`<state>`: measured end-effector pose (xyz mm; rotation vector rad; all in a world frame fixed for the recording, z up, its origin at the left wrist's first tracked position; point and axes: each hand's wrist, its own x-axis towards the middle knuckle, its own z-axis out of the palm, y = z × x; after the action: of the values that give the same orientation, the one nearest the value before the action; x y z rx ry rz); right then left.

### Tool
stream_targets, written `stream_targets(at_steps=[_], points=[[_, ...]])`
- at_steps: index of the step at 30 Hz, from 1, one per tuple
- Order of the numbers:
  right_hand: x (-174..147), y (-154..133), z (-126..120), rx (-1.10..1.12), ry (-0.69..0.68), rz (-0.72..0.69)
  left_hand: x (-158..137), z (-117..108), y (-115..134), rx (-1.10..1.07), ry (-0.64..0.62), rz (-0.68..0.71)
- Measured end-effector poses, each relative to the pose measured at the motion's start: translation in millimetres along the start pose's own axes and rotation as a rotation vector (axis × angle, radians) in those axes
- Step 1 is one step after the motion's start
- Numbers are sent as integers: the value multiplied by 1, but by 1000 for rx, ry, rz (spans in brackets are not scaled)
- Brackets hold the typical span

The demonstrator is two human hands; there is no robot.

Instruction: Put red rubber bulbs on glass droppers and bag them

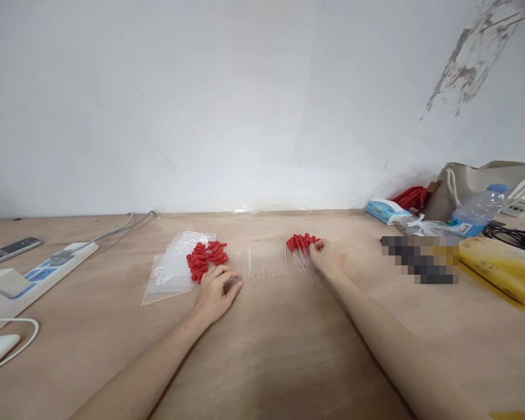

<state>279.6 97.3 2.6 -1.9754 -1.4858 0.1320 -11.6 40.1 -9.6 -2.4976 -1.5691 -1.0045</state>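
A row of clear glass dropper tubes [258,261] lies side by side on the table. Left of it is a loose pile of red rubber bulbs [205,256]. My left hand [216,293] rests between this pile and the row's near left end, thumb and index finger apart, with nothing visible in it. To the right of the row lie several assembled droppers [304,248], red bulbs at the far end and tubes pointing toward me. My right hand [329,258] is at their right side, fingers closed on a dropper mostly hidden by the fingers.
Clear zip bags [170,274] lie left of the bulbs. A power strip [48,274] and a remote [11,251] are at the left. On the right are a blue box [385,211], a plastic bottle [481,210], a grey bag [464,181] and a yellow pack [503,268]. A white wall [245,116] stands behind.
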Motion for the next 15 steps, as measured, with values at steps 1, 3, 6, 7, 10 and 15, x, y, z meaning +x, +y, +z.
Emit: stream_targets(at_steps=[1,3,6,7,10,15], points=[[-2,-1,1,-12,5,21,0,0,0,1,-7,-3],[-6,-3,2,-26,31,52,0,0,1,10,-16,-6],[-15,-11,4,-46,74,-76,1,-1,2,49,-3,-22],[-19,-15,6,-62,69,-140,1,-1,2,72,16,-40],[-27,-28,13,-165,33,-275,0,-2,0,154,91,-121],[-26,-41,21,-325,7,-220,-1,-3,-5,216,119,-184]])
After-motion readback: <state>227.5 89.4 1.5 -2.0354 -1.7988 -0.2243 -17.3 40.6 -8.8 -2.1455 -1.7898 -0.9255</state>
